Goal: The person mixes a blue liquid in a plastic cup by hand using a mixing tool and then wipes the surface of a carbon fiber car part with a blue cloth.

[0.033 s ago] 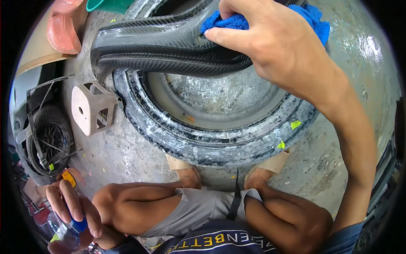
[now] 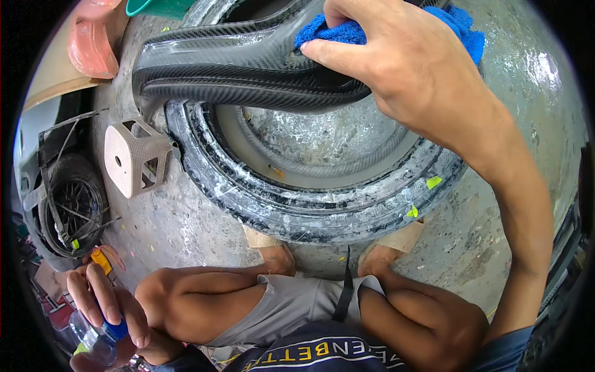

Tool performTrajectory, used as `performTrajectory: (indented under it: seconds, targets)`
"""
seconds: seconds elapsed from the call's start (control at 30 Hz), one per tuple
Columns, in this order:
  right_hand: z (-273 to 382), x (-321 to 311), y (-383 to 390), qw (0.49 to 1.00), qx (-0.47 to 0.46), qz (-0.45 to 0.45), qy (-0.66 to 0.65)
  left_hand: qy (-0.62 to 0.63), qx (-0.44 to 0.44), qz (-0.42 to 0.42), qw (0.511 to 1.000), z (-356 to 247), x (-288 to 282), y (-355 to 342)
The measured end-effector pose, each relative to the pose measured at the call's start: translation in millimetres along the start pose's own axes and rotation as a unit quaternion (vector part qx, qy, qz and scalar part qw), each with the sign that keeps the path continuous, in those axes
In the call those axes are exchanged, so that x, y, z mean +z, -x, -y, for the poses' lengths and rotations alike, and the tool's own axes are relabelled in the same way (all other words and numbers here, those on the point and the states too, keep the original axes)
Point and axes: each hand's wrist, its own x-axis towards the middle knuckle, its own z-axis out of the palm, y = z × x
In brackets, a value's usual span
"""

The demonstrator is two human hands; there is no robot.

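My right hand (image 2: 403,65) presses a bunched blue cloth (image 2: 338,32) against a glossy black carbon-fibre part (image 2: 248,87). Thumb and fingers pinch the cloth's near edge, and more of it spreads out past the far side of the hand. The curved part lies across a worn tyre (image 2: 297,214) on the floor and runs off the top of the view. Low at the left, my left hand (image 2: 121,310) is wrapped round a clear plastic bottle (image 2: 93,344) with a blue cap. Part of that bottle is hidden by the fingers.
A small beige stool (image 2: 133,158) lies tipped over left of the tyre. Farther left stands a black spoked wheel (image 2: 71,204) with thin rods over it. A green tub (image 2: 160,7) and a salmon-coloured moulded piece (image 2: 93,49) are at the upper left. My feet are close to the tyre's near edge.
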Motion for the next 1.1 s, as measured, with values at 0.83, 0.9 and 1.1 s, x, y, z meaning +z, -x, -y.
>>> performTrajectory:
  seconds: [0.83, 0.9, 1.1]
  targets:
    - [13.4, -31.3, 1.0, 0.993, 0.068, 0.09, -0.04, -0.005, 0.023, 0.003, 1.0, -5.7, -5.2, 10.0]
    - [13.1, -32.1, -0.1, 0.989, 0.034, 0.145, 0.006, -0.001, 0.009, 0.017, 1.0, -6.8, -6.5, 8.7]
    - [10.2, -36.5, -7.3, 0.956, 0.133, 0.241, -0.106, 0.017, 0.041, 0.005, 0.999, 2.4, -6.8, 2.7]
